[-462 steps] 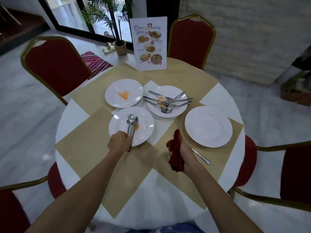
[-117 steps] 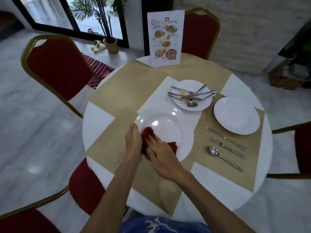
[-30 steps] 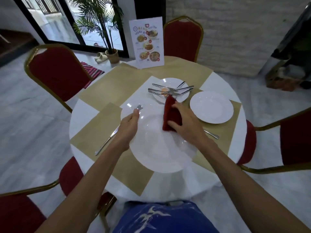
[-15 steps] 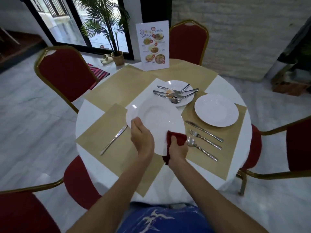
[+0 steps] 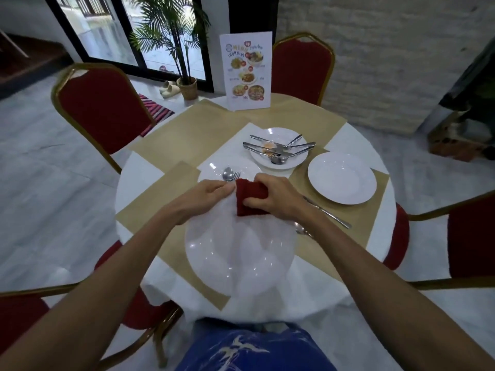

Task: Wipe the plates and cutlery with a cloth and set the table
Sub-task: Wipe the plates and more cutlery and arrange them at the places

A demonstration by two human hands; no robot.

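— Cutlery (image 5: 231, 174) over the near plate (image 5: 238, 258), why there?
— Left hand (image 5: 206, 195) pinches both pieces near their heads; right hand (image 5: 278, 200) clamps the red cloth (image 5: 250, 196) round the handles with curled fingers (image 5: 263, 181), for rubbing. Dirty plate (image 5: 270, 132) sits at one o'clock.

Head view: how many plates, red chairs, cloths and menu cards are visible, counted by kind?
Plates: 3
Red chairs: 4
Cloths: 1
Menu cards: 1
Total: 9
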